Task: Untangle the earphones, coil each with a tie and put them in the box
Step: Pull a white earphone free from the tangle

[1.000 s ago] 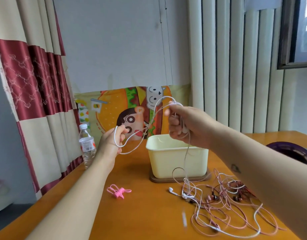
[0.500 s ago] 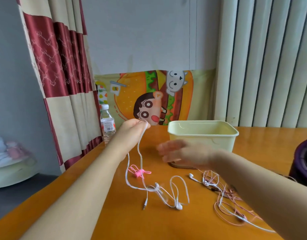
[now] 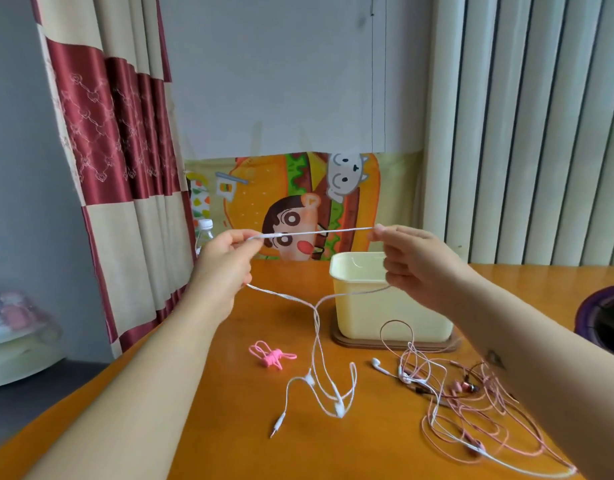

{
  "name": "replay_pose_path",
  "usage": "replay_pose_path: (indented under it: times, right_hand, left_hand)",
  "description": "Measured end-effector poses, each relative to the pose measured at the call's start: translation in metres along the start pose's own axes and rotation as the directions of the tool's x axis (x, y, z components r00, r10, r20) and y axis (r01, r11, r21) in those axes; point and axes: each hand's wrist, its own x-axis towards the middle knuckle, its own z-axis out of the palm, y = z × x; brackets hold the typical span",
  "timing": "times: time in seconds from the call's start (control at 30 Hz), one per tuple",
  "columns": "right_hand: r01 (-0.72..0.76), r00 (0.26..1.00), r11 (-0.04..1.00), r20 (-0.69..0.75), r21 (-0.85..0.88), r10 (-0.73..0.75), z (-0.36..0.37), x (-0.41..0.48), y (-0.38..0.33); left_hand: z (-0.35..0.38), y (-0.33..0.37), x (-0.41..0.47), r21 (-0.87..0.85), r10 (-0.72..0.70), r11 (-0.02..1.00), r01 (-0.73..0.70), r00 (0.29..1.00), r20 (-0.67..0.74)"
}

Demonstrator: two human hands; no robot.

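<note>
while the left hand [image 3: 225, 258] & right hand [image 3: 416, 265] pinch one freed white earphone [image 3: 316, 233] taut in their fingers above the desk [image 3: 229, 427], nothing's coiled yet; pink ties [image 3: 271, 356] unused, other earphones [image 3: 465, 388] tangled by the box [image 3: 385, 313]

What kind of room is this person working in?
Probably a room in a home: a wooden table by the wall, a red-and-cream curtain, a cartoon poster and vertical blinds.
</note>
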Motion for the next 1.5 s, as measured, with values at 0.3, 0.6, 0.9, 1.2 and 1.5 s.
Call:
replay_pose_path:
  times: [0.3,0.6,0.9,1.2,1.5]
  right_hand:
    - [0.170,0.915,0.852,-0.243,-0.495,-0.323,-0.011,-0.003,0.015]
    - [0.088,0.924,0.780,-0.242,-0.619,-0.297,-0.033,-0.003,0.021]
    - [-0.150,0.977,0.987,-0.161,-0.067,0.137,-0.031,0.007,0.029]
    - [-0.390,0.921,0.916,0.030,0.097,0.389,-0.028,0.008,0.043]
    - [0.012,0.750,0.452,0.307,-0.892,0.586,0.017,-0.013,0.064]
  left_hand:
    - [-0.014,-0.008,-0.004,-0.282,-0.336,0.878,0.388,0.917,0.215]
    - [-0.041,-0.035,0.011,-0.344,-0.344,0.888,0.307,0.937,-0.053]
    - [-0.052,-0.047,0.005,-0.468,-0.555,0.634,0.616,0.783,0.279]
    - [-0.044,-0.034,0.006,-0.605,-0.397,0.578,0.548,0.836,0.379]
    - [-0.004,-0.006,-0.019,-0.139,-0.314,0.867,0.478,0.742,0.593]
